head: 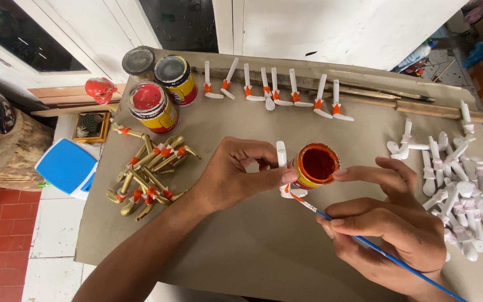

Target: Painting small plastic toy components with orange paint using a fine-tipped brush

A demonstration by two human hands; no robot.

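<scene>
Over a worktop covered in brown cardboard, the left hand reaches in from the lower left, its grip pinched around a small white figure held upright beside a little jar of orange paint. The right hand curls in from the right, fingers pressed together on a thin blue paintbrush whose orange-tipped bristles touch the figure's base, the forefinger steadying the jar. Gold pieces with orange bands lie piled at left, plain white pieces heaped at right, painted ones in a row behind.
</scene>
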